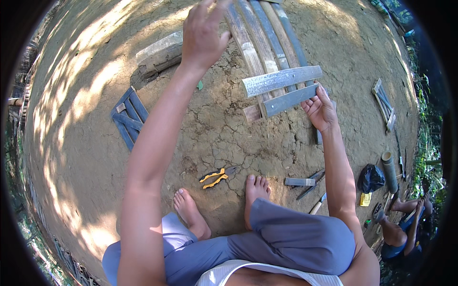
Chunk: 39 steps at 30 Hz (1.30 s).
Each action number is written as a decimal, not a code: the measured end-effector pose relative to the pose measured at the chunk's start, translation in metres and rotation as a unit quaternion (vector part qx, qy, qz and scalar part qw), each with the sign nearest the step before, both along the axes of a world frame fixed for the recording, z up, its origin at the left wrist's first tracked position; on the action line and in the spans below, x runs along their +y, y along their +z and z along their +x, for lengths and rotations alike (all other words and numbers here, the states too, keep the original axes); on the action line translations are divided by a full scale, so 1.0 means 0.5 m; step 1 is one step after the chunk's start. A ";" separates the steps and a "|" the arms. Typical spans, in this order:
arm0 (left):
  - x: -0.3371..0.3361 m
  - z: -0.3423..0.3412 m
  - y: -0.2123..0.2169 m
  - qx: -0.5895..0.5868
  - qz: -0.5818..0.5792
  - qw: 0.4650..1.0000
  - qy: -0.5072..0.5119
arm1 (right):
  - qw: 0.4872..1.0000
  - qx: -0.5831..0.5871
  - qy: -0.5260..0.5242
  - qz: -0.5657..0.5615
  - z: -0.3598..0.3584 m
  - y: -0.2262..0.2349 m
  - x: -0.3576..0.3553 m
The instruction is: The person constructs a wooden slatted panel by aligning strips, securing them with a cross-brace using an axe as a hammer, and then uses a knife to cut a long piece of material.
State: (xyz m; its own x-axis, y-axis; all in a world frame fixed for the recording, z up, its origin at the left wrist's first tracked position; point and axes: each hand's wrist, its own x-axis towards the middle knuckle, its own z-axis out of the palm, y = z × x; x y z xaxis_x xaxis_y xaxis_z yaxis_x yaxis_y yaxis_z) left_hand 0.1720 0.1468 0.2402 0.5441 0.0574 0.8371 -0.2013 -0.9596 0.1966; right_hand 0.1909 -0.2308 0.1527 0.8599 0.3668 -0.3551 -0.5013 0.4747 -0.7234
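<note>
Cracked dirt ground [224, 138] fills the frame; right hand [318, 110] grips the lower grey slat [288, 100] at centre right, seemingly by its end, while left hand [204, 33] hovers open at top.

Right hand [318, 110] gripping slat frame [281, 88], left hand [202, 33] raised, pliers [217, 177] on dirt

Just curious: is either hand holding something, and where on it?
The right hand grips the lower cross slat at its right end. The left hand is open, holding nothing.

An outdoor yard workplace: cracked bare earth [224, 138], bamboo slats [267, 33], pliers [217, 177] lying on the ground, greenery [424, 119] at the edge.
</note>
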 end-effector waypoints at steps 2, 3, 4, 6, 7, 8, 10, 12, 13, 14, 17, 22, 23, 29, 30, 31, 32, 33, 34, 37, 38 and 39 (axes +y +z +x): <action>-0.010 -0.008 -0.016 0.286 -0.343 0.895 0.013 | 1.000 -0.021 -0.016 -0.004 -0.008 -0.002 0.002; -0.015 -0.010 -0.027 0.408 -0.490 0.770 0.015 | 0.999 -0.019 -0.030 -0.034 -0.022 -0.002 0.008; -0.025 -0.026 -0.038 0.459 -0.586 0.663 -0.080 | 0.997 -0.017 -0.045 -0.063 -0.049 -0.010 0.023; -0.052 -0.055 -0.119 0.489 -0.645 0.572 -0.133 | 0.996 -0.001 -0.052 -0.076 -0.102 -0.056 0.044; -0.036 -0.058 -0.188 0.542 -0.628 0.551 -0.093 | 0.997 0.019 -0.043 -0.062 -0.136 -0.095 0.050; -0.098 -0.086 -0.172 0.543 -0.613 0.574 -0.003 | 0.993 0.051 -0.064 -0.086 -0.186 -0.115 0.039; -0.098 -0.135 -0.282 0.534 -0.604 0.590 0.027 | 0.986 0.083 -0.071 -0.128 -0.260 -0.142 0.032; -0.072 -0.202 -0.389 0.511 -0.537 0.666 0.082 | 0.979 0.082 -0.056 -0.176 -0.304 -0.179 0.032; -0.047 -0.233 -0.425 0.497 -0.498 0.703 0.105 | 0.948 0.067 0.019 -0.310 -0.304 -0.185 0.021; -0.032 -0.261 -0.448 0.484 -0.458 0.736 0.122 | 0.927 0.041 0.003 -0.373 -0.306 -0.188 0.012; -0.040 -0.291 -0.451 0.399 -0.498 0.757 0.140 | 0.862 -0.056 -0.050 -0.502 -0.268 -0.209 -0.056; -0.040 -0.297 -0.449 0.486 -0.671 0.556 0.066 | 0.841 -0.082 0.110 -0.523 -0.165 -0.242 -0.054; -0.044 -0.290 -0.449 0.495 -0.683 0.536 0.032 | 0.828 -0.058 0.163 -0.533 -0.145 -0.235 -0.042; -0.010 -0.230 -0.479 0.432 -0.738 0.518 0.005 | 0.858 -0.068 0.245 -0.446 -0.047 -0.228 0.137; -0.026 -0.221 -0.449 0.430 -0.747 0.506 -0.011 | 0.858 -0.058 0.243 -0.448 -0.043 -0.220 0.132; -0.035 -0.212 -0.414 0.428 -0.754 0.497 -0.026 | 0.859 -0.049 0.241 -0.448 -0.037 -0.208 0.126; -0.035 -0.217 -0.393 0.424 -0.762 0.488 -0.037 | 0.872 -0.046 0.218 -0.436 -0.037 -0.199 0.121; -0.019 -0.210 -0.376 0.424 -0.750 0.504 -0.063 | 0.884 -0.048 0.198 -0.420 -0.031 -0.184 0.122; -0.008 -0.205 -0.362 0.418 -0.747 0.510 -0.082 | 0.896 -0.049 0.178 -0.405 -0.029 -0.170 0.123; 0.017 -0.185 -0.327 0.386 -0.745 0.529 -0.130 | 0.906 -0.092 0.145 -0.387 -0.012 -0.136 0.132; 0.026 -0.180 -0.317 0.374 -0.744 0.532 -0.151 | 0.904 -0.109 0.145 -0.388 0.001 -0.124 0.135; 0.037 -0.169 -0.302 0.362 -0.742 0.537 -0.174 | 0.904 -0.125 0.147 -0.382 0.017 -0.100 0.139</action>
State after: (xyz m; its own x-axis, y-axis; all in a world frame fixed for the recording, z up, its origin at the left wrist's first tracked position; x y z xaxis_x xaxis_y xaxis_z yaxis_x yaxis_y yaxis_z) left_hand 0.0874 0.1651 0.0892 0.8899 0.1585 -0.4277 0.3267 0.4327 0.8402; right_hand 0.1993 -0.1614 0.1029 0.8537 0.3223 -0.4091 -0.2994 -0.3389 -0.8919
